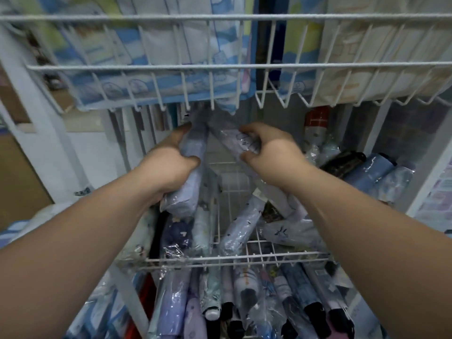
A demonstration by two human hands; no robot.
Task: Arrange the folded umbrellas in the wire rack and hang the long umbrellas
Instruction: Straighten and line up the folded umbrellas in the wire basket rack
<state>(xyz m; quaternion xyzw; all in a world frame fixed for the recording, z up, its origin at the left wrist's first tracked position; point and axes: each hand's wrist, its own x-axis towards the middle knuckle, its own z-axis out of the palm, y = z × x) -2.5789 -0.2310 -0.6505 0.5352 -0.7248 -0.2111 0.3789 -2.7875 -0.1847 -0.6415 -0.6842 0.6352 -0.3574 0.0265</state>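
My left hand (168, 160) is closed round a pale lavender folded umbrella in a clear plastic sleeve (188, 182), thumb across its front and fingers behind; my right hand (271, 150) grips a second lilac folded umbrella with a small printed figure, also sleeved (241, 143), thumb below and fingers curled over the top. Both umbrellas are held above the middle white wire rack basket (234, 259), their far ends leaning toward each other just under the upper white wire basket (220, 67).

To do this step well, I judge I should turn each umbrella parallel to those already lying in the left half of the basket, lower them handle end toward me, and keep the slippery sleeves from snagging on the wire divider; the far ends look close to the upper basket's wires, so I would draw them down first.

Counted: 2 hands, 2 umbrellas held; about 4 lie in the left half of this basket and about 3 loosely crossed in the right half; the lower tier (244, 302) holds roughly 10, too crowded to count exactly; no long umbrella is clearly in view.
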